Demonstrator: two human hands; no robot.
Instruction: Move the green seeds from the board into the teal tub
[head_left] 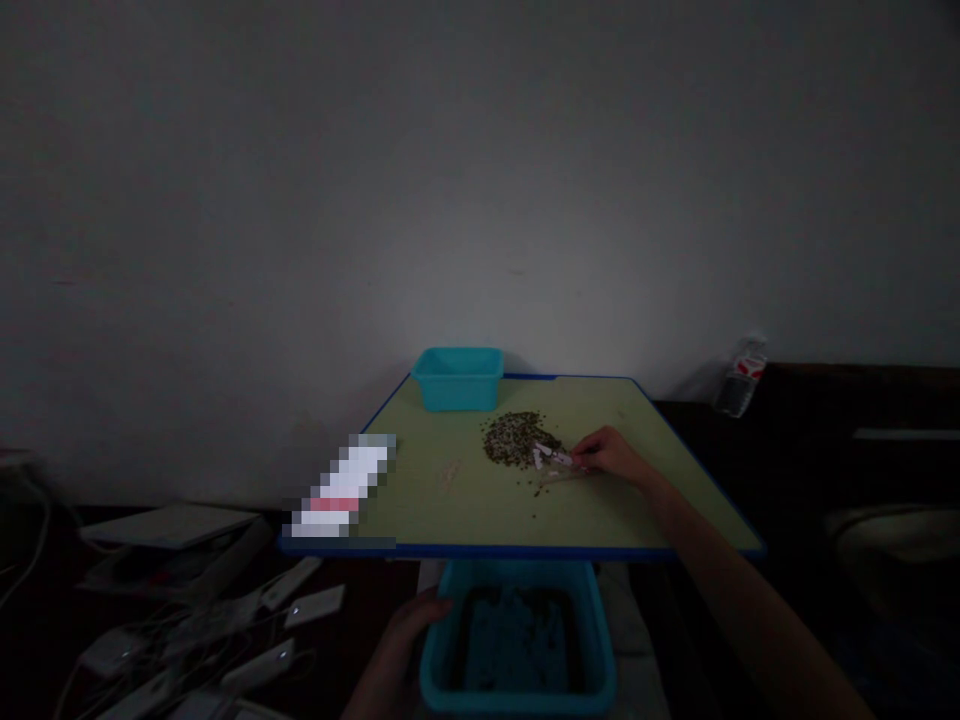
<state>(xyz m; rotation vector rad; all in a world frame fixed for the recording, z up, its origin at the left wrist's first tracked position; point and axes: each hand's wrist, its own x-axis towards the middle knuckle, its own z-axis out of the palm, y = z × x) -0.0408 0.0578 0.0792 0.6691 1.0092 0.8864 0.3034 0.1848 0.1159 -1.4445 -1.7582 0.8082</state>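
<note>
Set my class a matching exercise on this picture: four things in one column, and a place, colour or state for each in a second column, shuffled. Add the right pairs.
Column one
1. Left hand
2. Bottle
3. Right hand
4. Table edge

Column two
A. Blue
B. Pinching a pale piece above the table
C. At the side of the lower tub
D. Leaning, with a red and white label

Right pairs: 1-C, 2-D, 3-B, 4-A
</note>
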